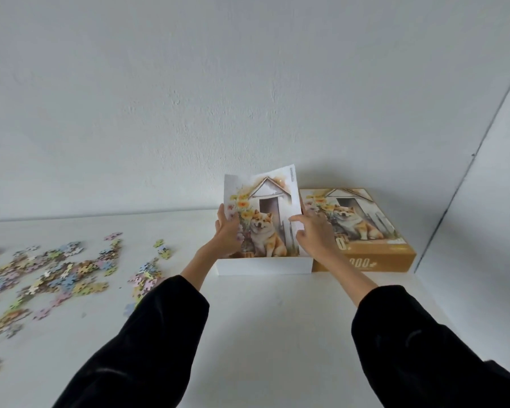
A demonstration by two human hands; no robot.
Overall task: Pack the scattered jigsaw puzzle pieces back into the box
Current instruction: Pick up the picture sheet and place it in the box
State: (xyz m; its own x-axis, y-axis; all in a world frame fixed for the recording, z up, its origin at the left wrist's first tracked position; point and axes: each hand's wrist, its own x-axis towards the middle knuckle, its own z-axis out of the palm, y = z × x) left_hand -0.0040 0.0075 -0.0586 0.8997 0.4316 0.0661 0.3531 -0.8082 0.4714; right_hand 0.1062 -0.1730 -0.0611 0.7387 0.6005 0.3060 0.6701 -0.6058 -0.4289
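Nearest to me, two arms in black sleeves (147, 334) reach forward over the white worktop (277, 334), and the scattered puzzle pieces (56, 272) lie on its left part, well apart from the open white box (265, 266) in front of the hands. The left hand (227, 231) grips the left edge of a printed dog picture sheet (265, 213) with curled fingers (221, 213), the right hand (314, 234) pinches its right edge, and the sheet stands nearly upright with its lower edge inside the box. Just beside the box on the right lies the tan box lid (365, 231) with the same dog picture, close to the white wall (248, 98).
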